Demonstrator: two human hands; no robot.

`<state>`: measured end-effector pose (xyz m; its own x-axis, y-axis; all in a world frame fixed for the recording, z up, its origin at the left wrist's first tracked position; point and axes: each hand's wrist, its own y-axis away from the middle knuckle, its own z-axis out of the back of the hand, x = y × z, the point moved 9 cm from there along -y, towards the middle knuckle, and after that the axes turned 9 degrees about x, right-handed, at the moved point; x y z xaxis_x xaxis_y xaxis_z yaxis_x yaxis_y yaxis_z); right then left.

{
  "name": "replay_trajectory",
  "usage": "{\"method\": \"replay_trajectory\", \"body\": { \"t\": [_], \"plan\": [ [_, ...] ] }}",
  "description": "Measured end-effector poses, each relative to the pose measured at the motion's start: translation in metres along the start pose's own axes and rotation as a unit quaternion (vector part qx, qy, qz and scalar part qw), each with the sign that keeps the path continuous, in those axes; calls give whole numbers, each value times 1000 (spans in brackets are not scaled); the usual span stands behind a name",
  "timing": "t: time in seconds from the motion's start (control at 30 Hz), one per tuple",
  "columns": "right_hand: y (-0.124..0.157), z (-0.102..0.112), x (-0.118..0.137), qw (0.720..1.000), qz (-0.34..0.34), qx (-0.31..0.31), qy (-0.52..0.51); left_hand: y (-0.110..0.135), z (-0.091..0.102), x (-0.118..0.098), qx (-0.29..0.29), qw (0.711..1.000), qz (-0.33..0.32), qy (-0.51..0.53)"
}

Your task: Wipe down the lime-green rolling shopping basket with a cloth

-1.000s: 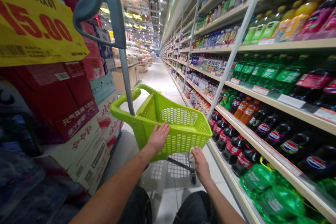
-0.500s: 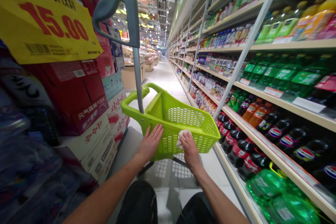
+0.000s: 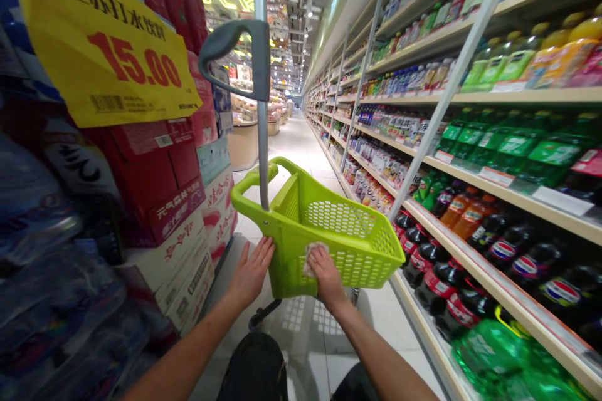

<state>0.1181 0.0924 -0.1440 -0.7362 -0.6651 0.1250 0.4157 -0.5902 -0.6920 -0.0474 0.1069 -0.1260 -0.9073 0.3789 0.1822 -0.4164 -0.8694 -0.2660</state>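
Okay, head view. My left hand (image 3: pixel 251 272) is spread flat with its grip open, the palm laid against the near left corner of the green basket (image 3: pixel 362 257), just below where the grey pole (image 3: pixel 264 138) meets the rim. My right hand (image 3: pixel 325 274) has its grip closed on a white cloth (image 3: pixel 310 255) and presses it against the outside of the basket's near wall, just under the rim. The hands are close together, with that corner of the basket between them.

The basket stands in the aisle over the pale tiled floor (image 3: pixel 301 144), and its pole runs straight up to a grey handle (image 3: pixel 230 41) above my hands. On my left, just beside the basket, are stacked red and white cartons (image 3: pixel 160 188) with a yellow price sign (image 3: pixel 108 56) reading 15.00 hung over them. On my right, dark cola bottles (image 3: pixel 470 263) line the low shelf and green bottles (image 3: pixel 493 138) stand on the shelf above.
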Motion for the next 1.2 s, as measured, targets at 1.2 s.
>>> {"method": "replay_trajectory", "body": {
  "t": [1.2],
  "plan": [
    [34, 25, -36, 998, -9, 17, 58, -61, 37, -48, -81, 996, -43, -1]
  ]
}}
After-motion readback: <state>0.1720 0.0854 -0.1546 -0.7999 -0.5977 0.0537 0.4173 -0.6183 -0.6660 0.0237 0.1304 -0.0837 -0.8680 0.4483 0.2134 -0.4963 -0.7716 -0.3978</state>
